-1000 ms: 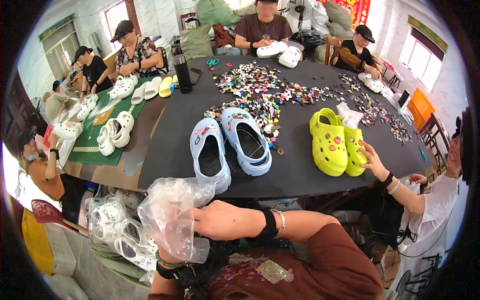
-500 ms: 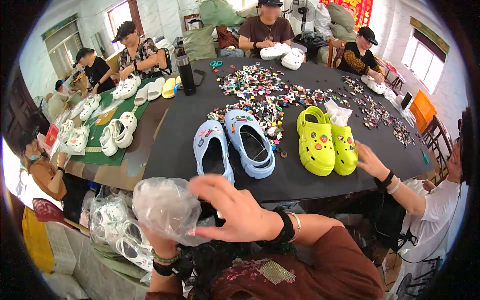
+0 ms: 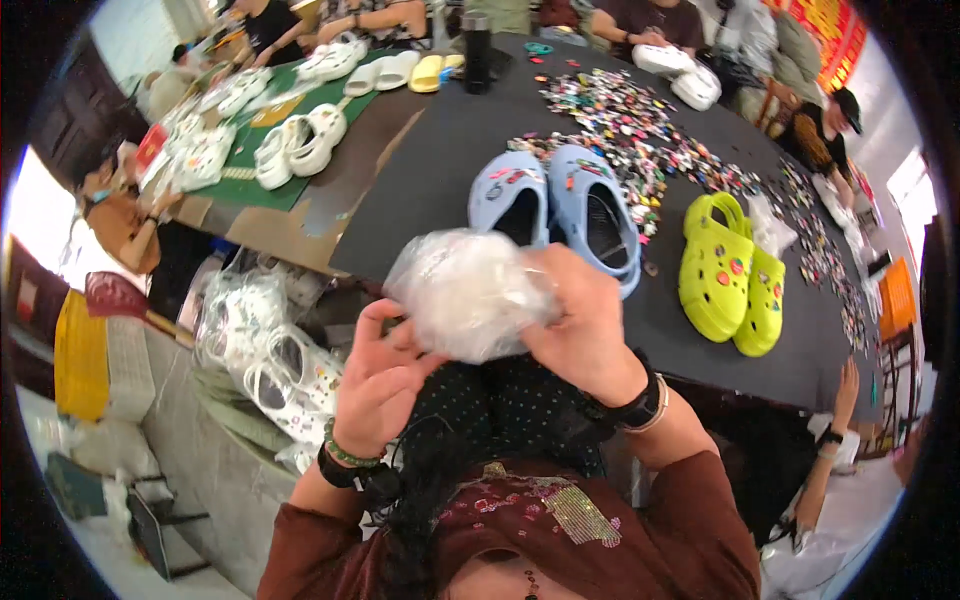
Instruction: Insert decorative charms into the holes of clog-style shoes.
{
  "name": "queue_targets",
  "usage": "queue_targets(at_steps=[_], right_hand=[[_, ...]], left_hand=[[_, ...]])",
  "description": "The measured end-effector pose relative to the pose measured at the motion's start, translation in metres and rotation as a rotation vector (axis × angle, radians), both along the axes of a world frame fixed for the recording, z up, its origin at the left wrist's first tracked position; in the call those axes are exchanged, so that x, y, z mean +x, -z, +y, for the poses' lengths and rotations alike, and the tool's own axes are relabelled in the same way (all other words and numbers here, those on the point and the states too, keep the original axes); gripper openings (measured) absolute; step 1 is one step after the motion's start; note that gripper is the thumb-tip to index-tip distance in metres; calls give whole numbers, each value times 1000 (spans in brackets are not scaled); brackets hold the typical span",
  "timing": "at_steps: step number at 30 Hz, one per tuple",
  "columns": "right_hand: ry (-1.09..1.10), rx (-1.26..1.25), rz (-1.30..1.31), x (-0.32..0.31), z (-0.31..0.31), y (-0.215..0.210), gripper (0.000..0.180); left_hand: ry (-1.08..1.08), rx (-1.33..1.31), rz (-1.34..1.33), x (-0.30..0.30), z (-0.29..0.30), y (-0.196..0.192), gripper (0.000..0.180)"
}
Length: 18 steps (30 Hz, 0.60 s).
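Observation:
My left hand (image 3: 378,385) and my right hand (image 3: 590,330) hold a crumpled clear plastic bag (image 3: 468,295) between them, in front of the table's near edge. Something whitish shows faintly through the plastic; I cannot tell what. The left fingers are curled at the bag's lower left side, while the right fingers grip its right side. Just behind the bag, a pair of light blue clogs (image 3: 582,180) with charms stands on the black table (image 3: 420,200). To their right is a pair of yellow-green clogs (image 3: 715,275), one with a plastic bag (image 3: 772,228) tucked in its opening.
Colourful small charms (image 3: 625,110) lie spread across the table. A dark flask (image 3: 478,50) stands at the back left. On a green mat (image 3: 275,190) sit several white clogs. Bagged white clogs (image 3: 285,385) are heaped at lower left. A co-worker's hand (image 3: 846,390) rests at the right edge.
The view has tilted downward. My right hand has closed on the bag's right side, and the bag now sits between both hands. The co-worker's hand has left the yellow-green clogs.

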State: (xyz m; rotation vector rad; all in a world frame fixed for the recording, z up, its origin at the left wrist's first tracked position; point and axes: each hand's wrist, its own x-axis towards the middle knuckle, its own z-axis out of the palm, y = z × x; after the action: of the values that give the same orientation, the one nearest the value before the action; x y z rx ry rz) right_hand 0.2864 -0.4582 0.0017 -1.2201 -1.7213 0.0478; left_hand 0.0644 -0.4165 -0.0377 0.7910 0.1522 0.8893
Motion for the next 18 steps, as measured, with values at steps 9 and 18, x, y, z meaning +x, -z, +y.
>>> queue_targets(at_steps=[9,18], right_hand=[[-213,-103,-123,-47,-3,37,36],[-17,-203,-139,-7,-2,11,40]], left_hand=[[-174,-47,280,-1,3,29,56],[-775,570,992,-26,105,8,29]])
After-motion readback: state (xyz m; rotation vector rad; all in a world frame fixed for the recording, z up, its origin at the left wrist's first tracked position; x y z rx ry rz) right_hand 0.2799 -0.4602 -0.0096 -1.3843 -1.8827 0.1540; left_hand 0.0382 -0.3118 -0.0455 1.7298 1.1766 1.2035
